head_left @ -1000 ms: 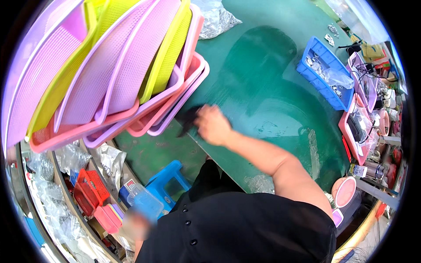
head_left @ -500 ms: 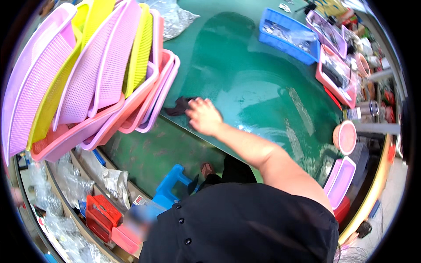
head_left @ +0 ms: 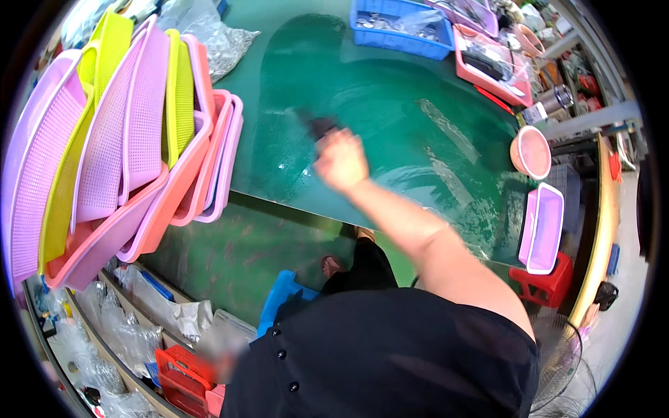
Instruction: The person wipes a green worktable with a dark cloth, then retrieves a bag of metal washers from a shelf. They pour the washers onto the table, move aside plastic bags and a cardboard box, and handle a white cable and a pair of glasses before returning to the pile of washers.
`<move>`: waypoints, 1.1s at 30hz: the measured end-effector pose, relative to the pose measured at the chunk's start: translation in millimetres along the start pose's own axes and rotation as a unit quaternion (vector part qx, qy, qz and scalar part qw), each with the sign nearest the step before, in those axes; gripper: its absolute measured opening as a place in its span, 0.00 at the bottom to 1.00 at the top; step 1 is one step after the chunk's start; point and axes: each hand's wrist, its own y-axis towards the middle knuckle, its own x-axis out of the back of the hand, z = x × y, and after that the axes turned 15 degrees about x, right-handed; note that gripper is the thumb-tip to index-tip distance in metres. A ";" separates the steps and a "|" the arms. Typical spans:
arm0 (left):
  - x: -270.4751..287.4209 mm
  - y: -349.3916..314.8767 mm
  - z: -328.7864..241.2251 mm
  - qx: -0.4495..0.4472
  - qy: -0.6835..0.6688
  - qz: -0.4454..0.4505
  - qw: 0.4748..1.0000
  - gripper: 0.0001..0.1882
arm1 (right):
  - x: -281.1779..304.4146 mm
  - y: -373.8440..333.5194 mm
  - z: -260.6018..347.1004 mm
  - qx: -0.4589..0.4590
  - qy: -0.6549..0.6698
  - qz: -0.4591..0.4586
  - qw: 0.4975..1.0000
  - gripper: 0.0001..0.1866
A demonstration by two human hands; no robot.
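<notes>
Reaching out over the green surface [head_left: 418, 125], the right hand [head_left: 340, 160] lay knuckles-up with its fingers curled down over a small dark cloth [head_left: 322, 127], which showed only as a dark patch poking out just beyond the fingertips, on the far side of the hand from the person. The fingers seemed pressed together on it, though whether they gripped it or merely pushed it flat I could not tell. The cloth sat near the middle of the surface, amid a wet sheen, and its shape was too blurred to give a long axis. The right forearm ran diagonally from the lower right up to the hand, so the cloth lay straight ahead along the arm's line. The left hand was out of view. To the left leaned a stack of pink and yellow mesh trays [head_left: 139, 139], well apart from the hand. At the far edge stood a blue bin [head_left: 397, 35] and a pink tray [head_left: 488, 70]; a pink bowl [head_left: 531, 152] sat to the right.
</notes>
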 end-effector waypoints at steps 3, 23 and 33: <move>4.9 11.4 -7.0 -0.017 -0.006 0.019 1.000 0.08 | -9.5 -30.4 88.5 0.079 0.138 0.068 0.985 0.24; -25.1 74.8 -45.4 -0.096 -0.088 0.083 0.988 0.05 | 104.5 -193.1 -89.5 -0.427 -0.207 -0.045 0.879 0.13; -38.1 45.8 -64.0 -0.100 -0.040 0.023 0.994 0.05 | 1.2 -96.0 93.1 0.039 0.202 0.048 0.978 0.21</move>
